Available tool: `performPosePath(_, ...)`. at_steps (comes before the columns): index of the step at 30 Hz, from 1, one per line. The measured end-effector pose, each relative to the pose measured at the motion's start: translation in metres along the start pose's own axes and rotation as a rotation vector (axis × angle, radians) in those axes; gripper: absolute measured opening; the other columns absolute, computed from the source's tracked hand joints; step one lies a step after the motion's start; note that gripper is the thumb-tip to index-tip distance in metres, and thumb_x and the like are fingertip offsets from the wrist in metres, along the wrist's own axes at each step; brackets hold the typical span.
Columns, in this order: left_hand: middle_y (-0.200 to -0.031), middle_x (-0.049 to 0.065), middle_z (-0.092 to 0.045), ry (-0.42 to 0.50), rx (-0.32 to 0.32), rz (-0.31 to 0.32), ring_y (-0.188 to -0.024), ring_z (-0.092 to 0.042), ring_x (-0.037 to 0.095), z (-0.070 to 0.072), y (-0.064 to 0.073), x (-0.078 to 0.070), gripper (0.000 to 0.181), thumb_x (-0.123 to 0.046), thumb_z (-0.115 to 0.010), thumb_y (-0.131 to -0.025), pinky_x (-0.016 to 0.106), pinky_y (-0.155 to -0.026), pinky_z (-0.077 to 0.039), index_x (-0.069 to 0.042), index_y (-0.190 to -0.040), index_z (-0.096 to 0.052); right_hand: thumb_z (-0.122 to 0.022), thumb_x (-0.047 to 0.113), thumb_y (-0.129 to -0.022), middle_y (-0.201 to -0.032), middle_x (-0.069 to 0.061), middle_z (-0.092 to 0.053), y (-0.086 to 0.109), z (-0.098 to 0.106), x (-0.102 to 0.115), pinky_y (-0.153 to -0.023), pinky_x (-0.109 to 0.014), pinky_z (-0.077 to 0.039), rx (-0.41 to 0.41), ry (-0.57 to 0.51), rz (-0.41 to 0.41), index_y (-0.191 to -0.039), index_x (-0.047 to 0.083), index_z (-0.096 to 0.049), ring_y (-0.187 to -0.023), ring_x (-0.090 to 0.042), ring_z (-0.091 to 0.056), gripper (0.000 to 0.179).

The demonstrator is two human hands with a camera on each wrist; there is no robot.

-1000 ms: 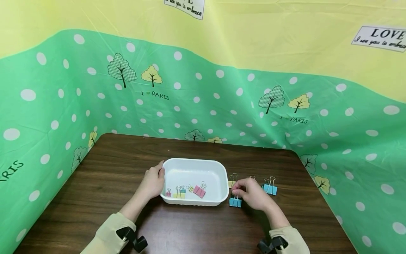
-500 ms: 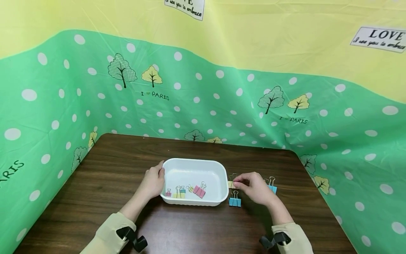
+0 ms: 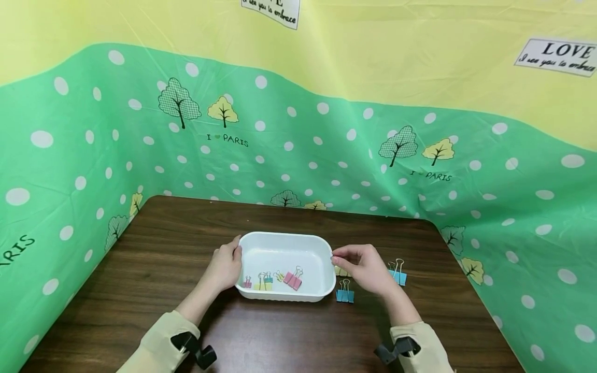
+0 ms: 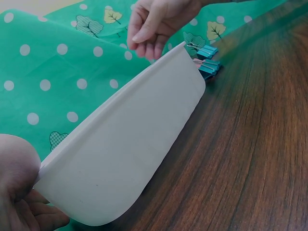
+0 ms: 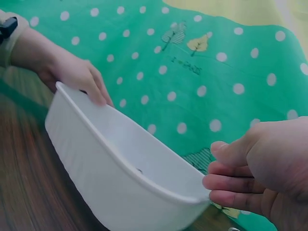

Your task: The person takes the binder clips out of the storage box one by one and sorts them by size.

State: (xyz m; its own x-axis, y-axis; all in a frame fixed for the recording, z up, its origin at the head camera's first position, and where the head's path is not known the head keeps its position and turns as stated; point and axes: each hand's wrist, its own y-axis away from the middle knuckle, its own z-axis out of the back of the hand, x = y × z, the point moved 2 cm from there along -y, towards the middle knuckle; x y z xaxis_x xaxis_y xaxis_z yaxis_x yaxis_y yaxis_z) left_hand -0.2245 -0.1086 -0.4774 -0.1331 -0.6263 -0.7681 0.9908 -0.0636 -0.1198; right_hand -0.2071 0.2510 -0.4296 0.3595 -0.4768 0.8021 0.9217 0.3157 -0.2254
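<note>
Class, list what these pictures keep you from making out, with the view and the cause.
1. Head: the upper part of the yellow binder clip outside the white tray, covered by the right hand.
2. Left wrist: the tray's inside, hidden by its own wall.
3. Head: the upper label's top line, cut off by the top edge.
</note>
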Motion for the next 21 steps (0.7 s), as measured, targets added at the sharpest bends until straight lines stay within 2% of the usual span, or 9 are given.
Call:
performPosePath(7, -0.144, 0.033, -0.056, 0.001, 0.006, 0.007, -0.133, -0.055, 0.046, 0.000, 0.000, 0.001, 0.047, -0.010, -0.043, -0.111, 0.061, -0.110, -0.043, 0.011, -0.154, -0.045, -0.079, 0.008, -0.096, -0.098, -0.007, -0.079, -0.011, -0.020, 0.012, -0.077, -0.028, -0.060, 0.009, -0.047, -0.034, -0.109, -0.006, -0.079, -0.090, -0.035, -0.075, 0.018)
performPosePath(14, -0.145, 0.033, -0.055, 0.000, 0.017, 0.015, -0.134, -0.054, 0.046, 0.000, 0.000, 0.001, 0.048, -0.011, -0.042, -0.112, 0.061, -0.110, -0.043, 0.011, -0.155, -0.044, -0.079, 0.007, -0.096, -0.097, -0.003, -0.079, -0.023, -0.043, 0.022, -0.080, -0.029, -0.060, 0.003, -0.001, -0.060, -0.107, 0.000, -0.082, -0.088, -0.017, -0.074, 0.013)
performPosePath(21, -0.146, 0.032, -0.055, 0.006, 0.024, 0.017, -0.135, -0.052, 0.046, 0.000, 0.000, -0.002, 0.048, -0.012, -0.041, -0.113, 0.061, -0.110, -0.043, 0.010, -0.155, -0.043, -0.078, 0.006, -0.096, -0.094, -0.003, -0.079, -0.031, -0.067, 0.019, -0.076, -0.031, -0.059, -0.037, 0.017, -0.070, -0.106, -0.002, -0.081, -0.086, -0.017, -0.073, 0.012)
